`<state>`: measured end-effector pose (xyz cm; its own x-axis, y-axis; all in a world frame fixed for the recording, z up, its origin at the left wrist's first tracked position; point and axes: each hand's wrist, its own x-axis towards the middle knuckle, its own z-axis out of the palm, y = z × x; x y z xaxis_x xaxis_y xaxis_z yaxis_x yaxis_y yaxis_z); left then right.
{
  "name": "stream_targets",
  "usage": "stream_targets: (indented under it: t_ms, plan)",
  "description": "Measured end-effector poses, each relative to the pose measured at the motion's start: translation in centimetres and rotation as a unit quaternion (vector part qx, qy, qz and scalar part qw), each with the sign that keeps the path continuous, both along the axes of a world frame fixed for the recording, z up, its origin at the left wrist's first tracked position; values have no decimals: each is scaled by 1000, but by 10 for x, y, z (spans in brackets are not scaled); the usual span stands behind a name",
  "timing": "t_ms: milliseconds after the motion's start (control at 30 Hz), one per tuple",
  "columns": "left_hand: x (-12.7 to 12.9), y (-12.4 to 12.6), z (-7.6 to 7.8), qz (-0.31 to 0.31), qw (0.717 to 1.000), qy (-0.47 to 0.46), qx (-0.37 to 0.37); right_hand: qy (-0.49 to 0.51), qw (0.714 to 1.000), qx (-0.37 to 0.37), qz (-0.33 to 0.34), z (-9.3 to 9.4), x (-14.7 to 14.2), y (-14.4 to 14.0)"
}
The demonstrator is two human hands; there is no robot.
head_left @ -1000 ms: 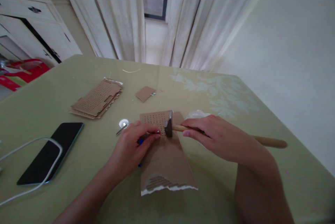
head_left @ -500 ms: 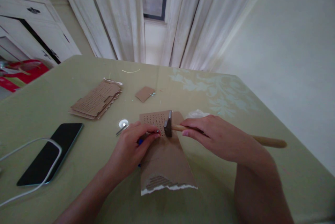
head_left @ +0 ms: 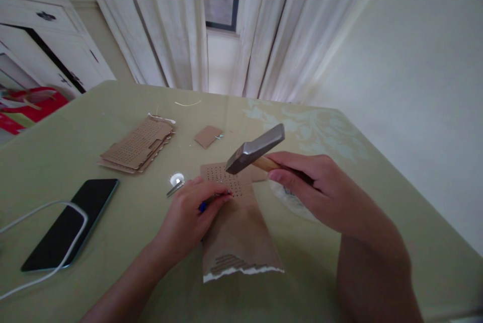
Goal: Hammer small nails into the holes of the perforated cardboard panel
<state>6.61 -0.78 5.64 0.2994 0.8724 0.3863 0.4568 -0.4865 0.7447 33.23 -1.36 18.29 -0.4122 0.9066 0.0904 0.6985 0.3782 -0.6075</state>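
My right hand [head_left: 315, 189] grips the wooden handle of a hammer, whose metal head [head_left: 255, 148] is raised and tilted above a strip of brown cardboard [head_left: 237, 235]. The far end of the cardboard shows a grid of small holes. My left hand [head_left: 190, 215] rests on the cardboard's left side, its fingertips pinching a small nail [head_left: 222, 194] against the holed area. Something blue shows under the fingers.
A stack of perforated cardboard pieces [head_left: 138, 143] lies at the far left, with a small cardboard scrap [head_left: 207, 136] beyond. A black phone [head_left: 71, 222] with a white cable [head_left: 45, 210] sits at the left. A small white disc [head_left: 176, 179] and a crumpled white plastic bag [head_left: 294, 202] lie nearby.
My right hand has lifted the hammer head up off the cardboard and tilted it. My left hand has stayed in place on the nail.
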Motion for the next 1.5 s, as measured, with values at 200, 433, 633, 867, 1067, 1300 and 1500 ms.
stream_targets:
  t_ms: [200, 433, 633, 867, 1067, 1300, 1500]
  plan:
    - [2, 0, 0, -22, 999, 21, 13, -76, 996, -3, 35, -2, -3, -7]
    - [1, 1, 0, -26, 999, 36, 22, -85, 995, 1, 46, -5, -4, -9]
    - [2, 1, 2, -28, 999, 15, -7, -31, 998, -3, 48, -2, -4, -10]
    - [-1, 1, 2, -39, 999, 8, -18, -90, 994, -1, 62, -4, -5, -10]
    - [-1, 1, 3, -45, 998, 32, -3, -111, 993, -13, 38, -7, -5, -7]
    - [0, 0, -3, -35, 998, 57, 12, -75, 997, -9, 32, -5, -4, -6]
    - [-1, 0, 0, -28, 997, 62, -21, -176, 982, -16, 61, -11, -5, -3]
